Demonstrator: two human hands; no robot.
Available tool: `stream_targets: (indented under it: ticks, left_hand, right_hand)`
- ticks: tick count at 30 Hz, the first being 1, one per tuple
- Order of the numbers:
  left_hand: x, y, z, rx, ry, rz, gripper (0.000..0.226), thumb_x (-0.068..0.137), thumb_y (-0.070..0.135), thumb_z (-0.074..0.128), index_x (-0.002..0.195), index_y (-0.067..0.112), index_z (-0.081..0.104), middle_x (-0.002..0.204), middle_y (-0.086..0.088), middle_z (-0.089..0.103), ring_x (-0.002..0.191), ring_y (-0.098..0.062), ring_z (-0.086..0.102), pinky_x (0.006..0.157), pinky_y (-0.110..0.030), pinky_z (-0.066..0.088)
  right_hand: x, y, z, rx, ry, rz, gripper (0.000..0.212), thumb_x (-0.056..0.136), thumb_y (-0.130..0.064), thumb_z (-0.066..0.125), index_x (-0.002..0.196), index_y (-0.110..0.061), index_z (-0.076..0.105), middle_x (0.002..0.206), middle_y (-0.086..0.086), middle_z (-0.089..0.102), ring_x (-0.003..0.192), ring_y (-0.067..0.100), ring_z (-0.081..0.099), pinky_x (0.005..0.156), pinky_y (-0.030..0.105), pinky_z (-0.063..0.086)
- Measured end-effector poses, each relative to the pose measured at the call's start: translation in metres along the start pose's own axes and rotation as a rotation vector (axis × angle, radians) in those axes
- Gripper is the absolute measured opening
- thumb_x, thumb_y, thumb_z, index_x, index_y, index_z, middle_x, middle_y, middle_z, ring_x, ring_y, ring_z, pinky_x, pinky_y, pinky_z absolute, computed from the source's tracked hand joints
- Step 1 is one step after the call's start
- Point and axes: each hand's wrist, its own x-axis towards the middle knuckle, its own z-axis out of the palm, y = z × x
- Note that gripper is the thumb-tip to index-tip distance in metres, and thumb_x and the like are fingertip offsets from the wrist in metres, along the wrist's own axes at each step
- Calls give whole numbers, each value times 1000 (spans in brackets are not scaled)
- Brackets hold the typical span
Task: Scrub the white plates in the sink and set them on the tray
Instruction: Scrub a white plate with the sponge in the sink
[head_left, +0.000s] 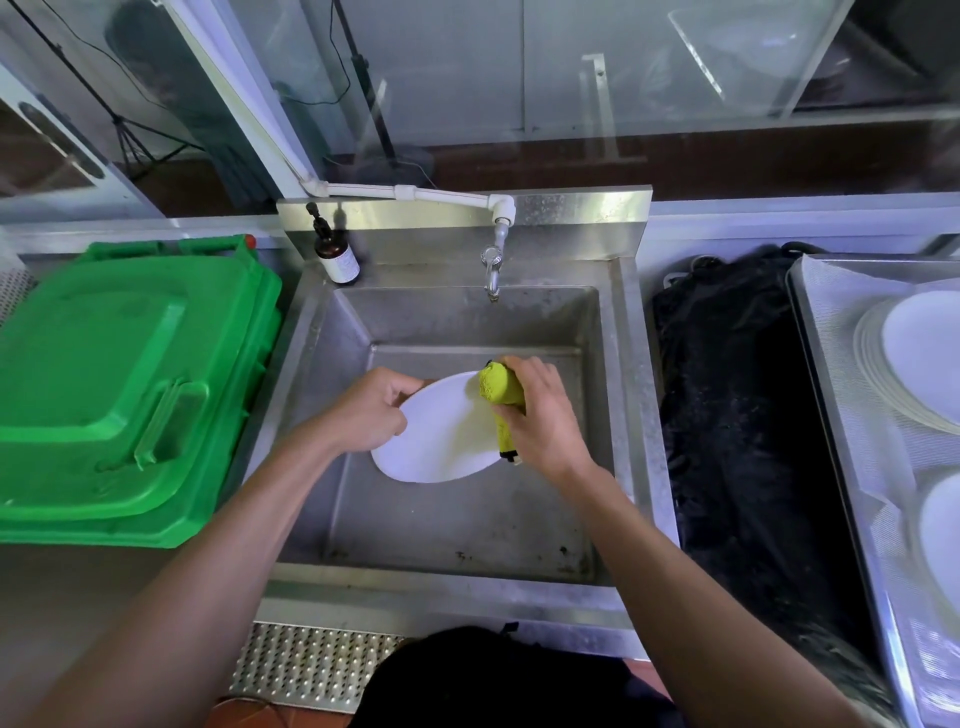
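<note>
White, round, glazed-looking plate (441, 431) held tilted over the steel sink (457, 519), left hand (371, 410) pinching its rim, right hand (540, 410) wrapped round a yellow-green scrub sponge (498, 387) on its edge; likely stiff, light, slippery, breakable, best gripped by the rim.

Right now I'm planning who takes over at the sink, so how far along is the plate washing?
Partly done: a stack of white plates and another plate already sit on the tray at right. In hand: the left hand holds one white plate over the sink while the right hand rubs it with a yellow-green sponge. No other plates show in the sink.
</note>
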Motion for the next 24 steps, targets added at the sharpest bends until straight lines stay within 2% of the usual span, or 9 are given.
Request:
stream_targets:
  ticks: [2,5,7,9,11,14,15,18,24]
  left_hand:
    - [3,0,3,57,26,11,96,66,-22,37,85,66,71,101,33,72,89,12,64,74,-17,51]
    - [5,3,12,90,71,25,89,65,-4,32,98,71,65,105,30,73,100,1,68,80,-23,52]
    - [5,2,19,98,132,58,87,66,1,33,104,74,62,107,38,69,107,11,64,80,-13,49]
    - [5,-2,27,36,188,72,82,73,-4,43,114,63,66,114,38,67,112,15,60,84,-10,49]
    - [3,-11,36,-168,258,34,69,79,-8,56,130,37,68,127,21,69,122,0,61,96,-20,48]
    - [-7,-31,46,-658,451,-242,34,88,21,66,121,19,71,126,-8,72,117,-24,68,94,-37,51]
    - [-11,-34,48,-856,438,-361,33,92,35,62,116,15,71,122,-13,73,110,-29,71,91,-43,54]
    - [-15,-39,52,-1236,237,-525,68,95,61,50,120,0,65,116,-24,72,102,-43,72,80,-51,60]
    - [2,-2,61,-1371,139,-439,73,92,61,60,127,-3,58,118,-21,72,104,-38,73,67,-44,63]
  right_hand:
    - [-1,-3,0,-34,37,6,45,86,-1,64,128,-15,56,118,1,55,106,24,44,91,44,43]
    - [-7,-4,-1,-45,124,10,36,85,4,59,119,-9,58,113,6,54,102,28,45,86,51,44]
    - [-9,-3,-4,-43,169,9,33,85,5,58,115,-8,59,111,7,55,101,29,46,85,52,44]
    - [-10,-3,-9,-41,212,0,32,84,6,58,112,-8,60,109,8,55,99,30,46,83,53,44]
    - [-11,-3,-15,-36,260,-4,32,83,8,57,111,-7,60,108,10,55,99,31,47,82,54,45]
    - [-10,-1,-23,-33,325,5,30,83,9,57,110,-4,60,107,12,56,99,33,48,81,54,45]
    - [-11,-1,-24,-40,337,1,31,82,10,57,110,-3,60,108,12,56,100,33,48,82,53,45]
    - [-12,1,-22,-76,352,-29,37,78,13,59,111,-3,61,111,10,58,103,31,49,84,51,45]
    - [-22,5,-5,-97,420,-76,43,73,17,61,111,-4,61,112,8,59,105,29,49,86,48,44]
